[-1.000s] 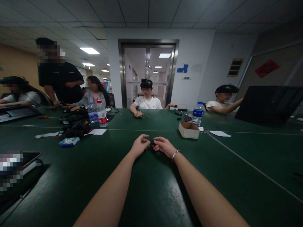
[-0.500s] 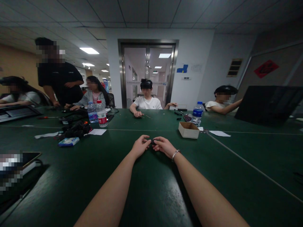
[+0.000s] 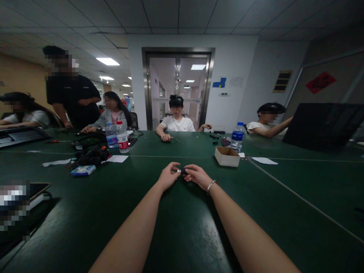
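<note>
A small black object with a silvery end (image 3: pixel 182 171) is held between my two hands, just above the green table (image 3: pixel 182 212). My left hand (image 3: pixel 168 176) pinches its silvery end between thumb and fingers. On the black end, my right hand (image 3: pixel 197 176) closes with thumb and fingertips; a silver bracelet (image 3: pixel 211 186) circles that wrist. The object is too small and partly covered to name its exact kind. To the right, beyond my right hand, stands an open cardboard box (image 3: pixel 226 162).
Two bottles (image 3: pixel 122 138) and a tissue packet (image 3: pixel 83 170) are at the left, near a heap of black gear (image 3: pixel 92 156). Another bottle (image 3: pixel 237 134) stands behind the box. A dark monitor (image 3: pixel 321 127) is at the right. Several people sit or stand around the table.
A silvery part of the small object now shows at my left fingertips; before, only black was visible. Both hands stay in nearly the same place.
</note>
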{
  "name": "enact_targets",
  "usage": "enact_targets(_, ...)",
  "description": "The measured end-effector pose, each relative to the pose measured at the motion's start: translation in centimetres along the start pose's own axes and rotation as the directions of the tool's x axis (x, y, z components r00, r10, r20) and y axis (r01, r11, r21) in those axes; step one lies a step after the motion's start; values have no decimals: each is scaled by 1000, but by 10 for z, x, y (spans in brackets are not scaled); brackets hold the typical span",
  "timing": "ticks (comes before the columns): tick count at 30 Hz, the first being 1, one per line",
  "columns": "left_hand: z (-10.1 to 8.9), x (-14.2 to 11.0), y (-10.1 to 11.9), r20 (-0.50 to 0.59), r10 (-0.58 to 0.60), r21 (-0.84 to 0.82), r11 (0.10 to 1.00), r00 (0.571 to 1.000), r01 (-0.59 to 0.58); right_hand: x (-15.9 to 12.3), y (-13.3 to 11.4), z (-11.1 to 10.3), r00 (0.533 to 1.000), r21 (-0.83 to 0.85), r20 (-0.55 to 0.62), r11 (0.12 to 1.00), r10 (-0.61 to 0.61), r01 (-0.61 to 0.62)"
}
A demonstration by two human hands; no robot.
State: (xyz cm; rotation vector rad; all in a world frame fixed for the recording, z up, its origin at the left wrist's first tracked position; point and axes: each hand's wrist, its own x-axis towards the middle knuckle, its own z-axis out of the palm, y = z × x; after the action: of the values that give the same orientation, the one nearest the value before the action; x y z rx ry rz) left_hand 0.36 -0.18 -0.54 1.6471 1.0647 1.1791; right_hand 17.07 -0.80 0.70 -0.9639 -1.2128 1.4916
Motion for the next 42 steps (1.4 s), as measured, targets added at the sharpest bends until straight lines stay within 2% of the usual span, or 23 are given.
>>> enact_targets(4, 0, 0, -2, 4, -22, 3, 1000, 1000, 22, 0, 0, 1, 1000, -2, -3, 1000, 4, -4)
enact_targets(9, 0, -1, 0, 5, 4, 26, 1000, 1000, -4, -1, -1, 1, 1000, 6, 4, 1000, -2, 2)
enact_targets(15, 1, 1, 2, 8, -65, -44, 997, 998, 65, 0, -1, 0, 1000, 4, 0, 1000, 8, -8)
enact_targets(30, -1, 1, -2, 4, -27, 42, 999, 1000, 26, 0, -3, 3, 1000, -2, -5, 1000, 16, -16)
enact_targets(42, 0, 1, 0, 14, -47, 57, 997, 999, 47, 1, -1, 1, 1000, -6, -6, 1000, 18, -18)
